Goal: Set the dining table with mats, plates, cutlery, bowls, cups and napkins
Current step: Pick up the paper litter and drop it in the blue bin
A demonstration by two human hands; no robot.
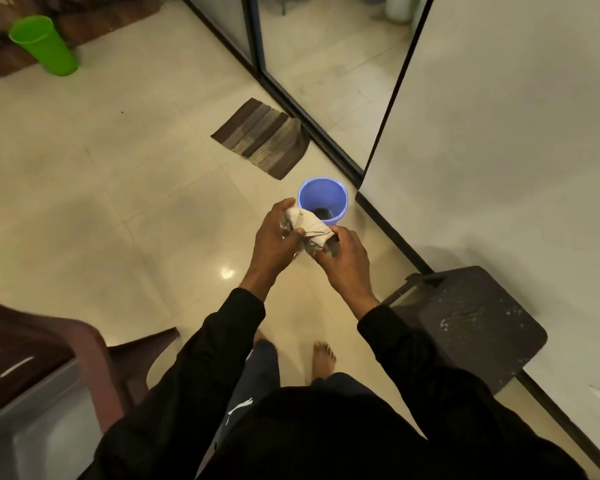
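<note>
Apparently wiping a clear cup [286, 228] dry, the left hand [274, 233] grips it while the right hand [340, 252] clamps a crumpled napkin [309, 226] against it at frame centre; better to turn the cup steadily. Below lie glossy floor tiles [101, 209], a blue bucket [323, 202], a striped mat [260, 138] above centre, and a green bin [44, 45] upper left.

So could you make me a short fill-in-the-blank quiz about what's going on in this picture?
1. Both hands, left and right, hold a crumpled white ____.
2. The small bucket on the floor just beyond the hands is ____ in colour.
3. The tall bin at the far left is ____ in colour.
4. The striped mat lies on the ____.

Missing words: cloth; blue; green; floor.
</note>
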